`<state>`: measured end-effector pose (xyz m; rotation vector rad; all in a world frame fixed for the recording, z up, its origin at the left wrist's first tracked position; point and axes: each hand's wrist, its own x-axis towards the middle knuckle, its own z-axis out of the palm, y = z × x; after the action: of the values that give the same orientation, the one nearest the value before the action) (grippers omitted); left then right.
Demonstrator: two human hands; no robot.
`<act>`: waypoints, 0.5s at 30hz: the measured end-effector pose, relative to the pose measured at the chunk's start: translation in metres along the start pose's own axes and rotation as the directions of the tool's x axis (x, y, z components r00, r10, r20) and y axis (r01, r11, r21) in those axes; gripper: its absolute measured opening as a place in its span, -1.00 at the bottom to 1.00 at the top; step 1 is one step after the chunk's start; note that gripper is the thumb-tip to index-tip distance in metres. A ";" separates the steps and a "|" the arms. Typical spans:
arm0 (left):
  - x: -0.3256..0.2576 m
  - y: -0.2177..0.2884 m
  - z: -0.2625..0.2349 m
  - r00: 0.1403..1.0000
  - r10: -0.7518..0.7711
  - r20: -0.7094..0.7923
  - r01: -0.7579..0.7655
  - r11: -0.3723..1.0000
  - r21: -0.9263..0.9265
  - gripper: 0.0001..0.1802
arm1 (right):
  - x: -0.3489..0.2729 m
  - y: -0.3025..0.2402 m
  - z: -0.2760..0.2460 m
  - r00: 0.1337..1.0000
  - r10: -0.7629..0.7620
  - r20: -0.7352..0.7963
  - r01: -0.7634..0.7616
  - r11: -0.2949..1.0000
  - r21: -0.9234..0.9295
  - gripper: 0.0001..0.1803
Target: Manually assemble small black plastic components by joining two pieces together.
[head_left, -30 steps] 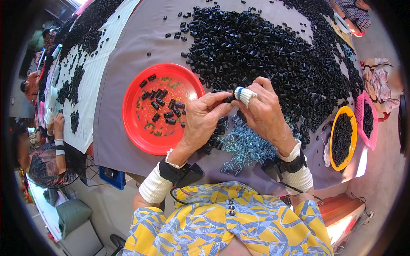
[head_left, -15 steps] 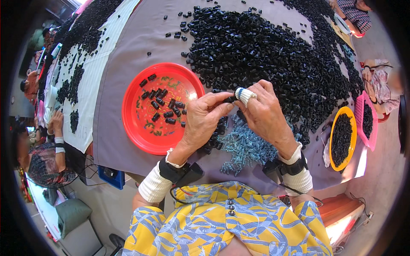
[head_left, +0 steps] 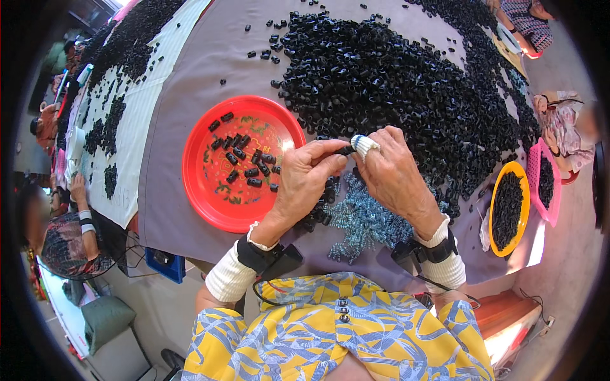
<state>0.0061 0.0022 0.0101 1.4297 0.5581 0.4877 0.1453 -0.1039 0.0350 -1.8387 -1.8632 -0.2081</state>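
Head view: bare cloth [head_left: 165,143] is being shown at left edge; a part [head_left: 346,150] is being pinched by left hand [head_left: 302,181], right hand [head_left: 395,170] curled, grip hidden.

On the table [head_left: 175,114], the heap [head_left: 375,89] lies far centre to right. Left of it sits the plate [head_left: 206,200], parts [head_left: 239,153] inside, near the left hand [head_left: 304,181]. Springs [head_left: 365,222] lie at the heap's near side, below the right hand [head_left: 397,174]. At near right: filled dish [head_left: 526,200], then filled basket [head_left: 550,213]. Far left, a second cloth [head_left: 133,127] bears pieces [head_left: 111,124].
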 end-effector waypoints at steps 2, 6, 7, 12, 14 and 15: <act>0.001 0.001 0.000 1.000 -0.002 -0.014 0.002 1.000 -0.008 -0.74 | -0.001 0.000 0.003 1.000 -0.003 0.003 0.003 1.000 -0.016 -0.90; 0.000 -0.002 0.000 1.000 0.007 -0.014 -0.007 1.000 0.004 -0.75 | -0.002 -0.002 0.003 1.000 0.002 0.000 -0.002 1.000 -0.016 -0.88; 0.000 -0.002 0.000 1.000 0.003 -0.011 -0.003 1.000 -0.018 -0.75 | -0.001 -0.003 0.002 1.000 0.002 0.000 -0.002 1.000 -0.016 -0.88; 0.000 0.001 0.001 1.000 0.012 -0.015 -0.013 0.999 -0.035 -0.75 | -0.002 0.000 0.003 1.000 -0.007 -0.012 0.008 0.998 0.070 -0.88; 0.000 0.000 0.000 1.000 0.014 -0.012 -0.014 0.999 -0.031 -0.76 | -0.003 0.000 0.004 1.000 -0.013 -0.008 0.014 0.998 0.067 -0.89; 0.001 0.000 0.000 1.000 0.013 -0.011 -0.014 0.999 -0.031 -0.76 | -0.003 0.000 0.004 1.000 -0.020 -0.004 0.020 0.998 0.064 -0.89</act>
<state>0.0063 0.0031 0.0101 1.4024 0.5477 0.5132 0.1442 -0.1045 0.0300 -1.7767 -1.8654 -0.1566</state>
